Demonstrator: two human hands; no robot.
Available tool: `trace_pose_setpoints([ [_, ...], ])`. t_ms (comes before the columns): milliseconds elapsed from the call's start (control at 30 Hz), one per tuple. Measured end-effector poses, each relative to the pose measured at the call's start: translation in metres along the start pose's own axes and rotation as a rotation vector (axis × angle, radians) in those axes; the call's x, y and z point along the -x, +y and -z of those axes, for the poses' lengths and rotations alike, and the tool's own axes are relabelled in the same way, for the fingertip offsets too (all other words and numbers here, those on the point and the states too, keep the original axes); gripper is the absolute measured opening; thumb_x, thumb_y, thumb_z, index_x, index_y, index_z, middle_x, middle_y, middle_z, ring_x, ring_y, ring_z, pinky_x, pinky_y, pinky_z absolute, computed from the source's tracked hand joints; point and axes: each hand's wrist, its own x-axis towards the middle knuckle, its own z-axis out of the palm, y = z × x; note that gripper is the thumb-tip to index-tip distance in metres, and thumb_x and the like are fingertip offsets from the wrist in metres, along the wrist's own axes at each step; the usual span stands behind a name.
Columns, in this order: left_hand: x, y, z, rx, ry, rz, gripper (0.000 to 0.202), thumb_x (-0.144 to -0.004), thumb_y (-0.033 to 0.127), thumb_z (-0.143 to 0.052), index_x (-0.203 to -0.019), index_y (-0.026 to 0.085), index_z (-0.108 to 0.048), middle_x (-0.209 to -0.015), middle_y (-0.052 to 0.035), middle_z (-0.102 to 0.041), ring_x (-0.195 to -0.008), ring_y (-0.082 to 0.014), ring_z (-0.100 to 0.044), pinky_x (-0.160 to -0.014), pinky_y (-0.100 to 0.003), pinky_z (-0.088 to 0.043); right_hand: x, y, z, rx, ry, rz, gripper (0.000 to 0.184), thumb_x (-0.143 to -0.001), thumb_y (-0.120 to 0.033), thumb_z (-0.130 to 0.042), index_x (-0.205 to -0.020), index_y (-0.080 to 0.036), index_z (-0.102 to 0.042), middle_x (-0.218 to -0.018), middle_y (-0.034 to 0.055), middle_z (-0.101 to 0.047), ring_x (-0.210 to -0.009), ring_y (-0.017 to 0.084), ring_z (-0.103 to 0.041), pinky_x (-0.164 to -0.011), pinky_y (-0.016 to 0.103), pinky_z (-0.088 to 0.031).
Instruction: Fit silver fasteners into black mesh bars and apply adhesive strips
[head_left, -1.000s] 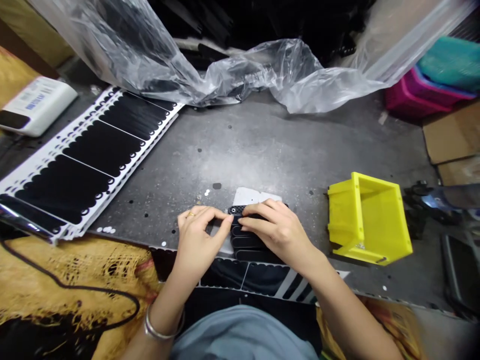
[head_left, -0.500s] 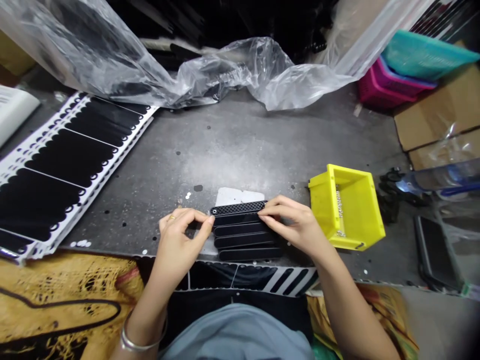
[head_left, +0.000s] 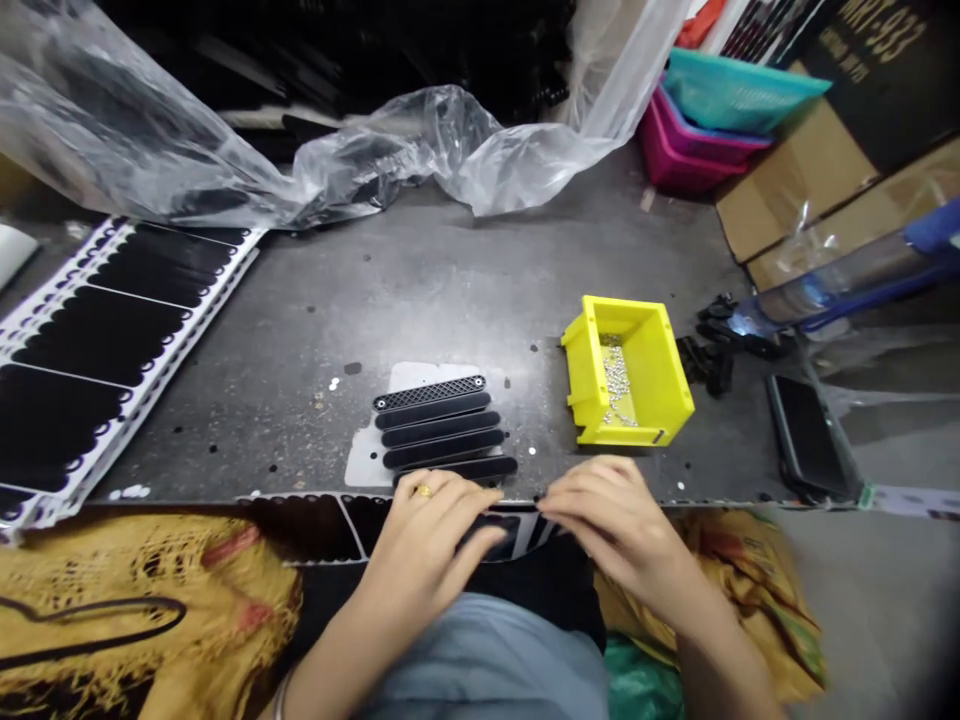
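Observation:
Several black ribbed strips (head_left: 442,435) lie in a slanted stack on a white paper backing (head_left: 367,465), and the top one has a mesh face. My hands touch none of these strips. My left hand (head_left: 427,535) curls over a dark strip sheet (head_left: 499,535) at the table's front edge, and a ring shows on one finger. My right hand (head_left: 611,515) reaches in from the other side, its fingertips close to that sheet. Both hands hide much of the sheet, so their grip stays unclear.
A yellow plastic bin (head_left: 626,375) with small silver parts stands right of the stack on the grey worktop (head_left: 300,340). Black strip sheets (head_left: 97,335) lie at left, a clear plastic bag (head_left: 360,150) behind, and a phone (head_left: 806,440) at right.
Both hands have left the mesh strip and moved back to the table's front edge. The stack now lies uncovered on its paper. The view has shifted, moving the scene left and up.

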Motion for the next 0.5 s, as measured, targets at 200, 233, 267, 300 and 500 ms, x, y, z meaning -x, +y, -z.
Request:
trace_pose_setpoints([
  [200,-0.003,0.003,-0.001,0.08,-0.032,0.134,0.019,-0.107,0.018,-0.048,-0.098,0.023,-0.065,-0.092,0.0013,-0.072,-0.082,-0.017,-0.06,-0.082,-0.036,-0.036,-0.012,-0.019,-0.028,0.22,0.38,0.092,0.021,-0.099,-0.018,-0.068,-0.119,-0.023,-0.072,-0.103,0.0052,-0.073,-0.101,0.02,-0.064,-0.092,0.04,-0.036],
  [233,-0.002,0.005,-0.002,0.077,-0.026,0.143,0.021,-0.107,0.018,-0.046,-0.096,0.023,-0.064,-0.088,0.0012,-0.071,-0.081,-0.0171,-0.059,-0.081,-0.036,-0.036,-0.013,-0.021,-0.034,0.189,0.372,0.123,0.023,-0.099,-0.018,-0.068,-0.121,-0.021,-0.071,-0.101,0.0051,-0.073,-0.097,0.019,-0.065,-0.088,0.038,-0.038],
  [267,-0.001,0.006,-0.004,0.067,-0.012,0.149,0.023,-0.108,0.019,-0.045,-0.094,0.022,-0.063,-0.085,0.0012,-0.068,-0.078,-0.017,-0.057,-0.08,-0.036,-0.036,-0.014,-0.023,-0.039,0.152,0.36,0.152,0.025,-0.099,-0.017,-0.067,-0.124,-0.018,-0.07,-0.099,0.0053,-0.073,-0.094,0.018,-0.065,-0.086,0.036,-0.039],
  [300,0.0,0.007,-0.006,0.047,0.008,0.153,0.025,-0.108,0.018,-0.044,-0.091,0.022,-0.062,-0.081,0.0012,-0.066,-0.076,-0.017,-0.055,-0.079,-0.036,-0.036,-0.013,-0.023,-0.043,0.116,0.353,0.185,0.026,-0.099,-0.015,-0.066,-0.125,-0.015,-0.069,-0.099,0.006,-0.073,-0.093,0.017,-0.065,-0.084,0.035,-0.041],
  [500,0.005,-0.001,-0.028,-0.209,0.257,0.069,0.014,-0.103,0.013,-0.054,-0.097,0.02,-0.065,-0.079,-0.0001,-0.07,-0.069,-0.0162,-0.055,-0.072,-0.035,-0.033,0.018,-0.003,-0.026,-0.476,0.233,0.081,0.012,-0.096,-0.034,-0.072,-0.101,-0.024,-0.069,-0.107,0.0063,-0.065,-0.101,0.023,-0.069,-0.086,0.041,-0.057],
])
